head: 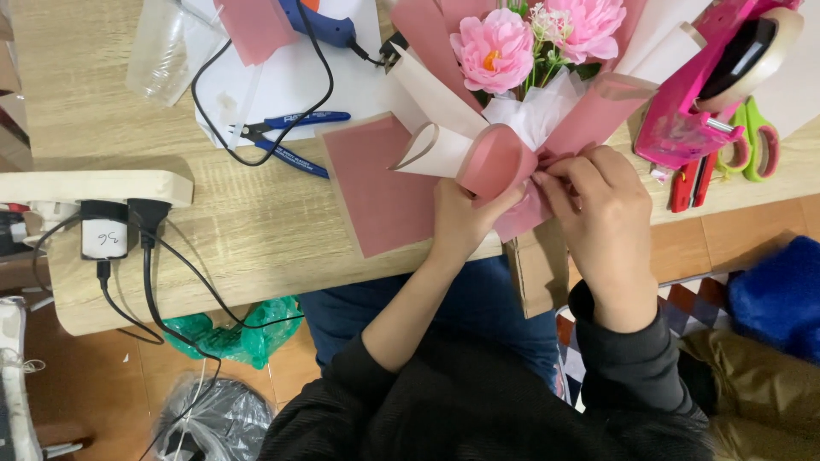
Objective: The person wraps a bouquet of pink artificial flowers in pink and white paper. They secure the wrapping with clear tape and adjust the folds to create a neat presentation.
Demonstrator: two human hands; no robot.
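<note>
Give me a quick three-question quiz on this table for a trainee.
1. True or false: both hands press on the pink wrapping paper of the bouquet.
2. Which tool lies beside the pink tape dispenser? A) green scissors B) hammer C) ruler
3. Fill in: the glue gun is coloured ____.

Key:
1. True: left hand and right hand both touch it, below the pink flowers.
2. A, the green scissors.
3. Blue.

Bare table [239,222] lies open left of the left hand [461,224], past a pink sheet [380,192]. Farther left, cables [171,273] and a power strip [102,189] block the edge. Right of the right hand [598,218], a tape dispenser [709,85] and scissors [752,149] crowd close.
</note>
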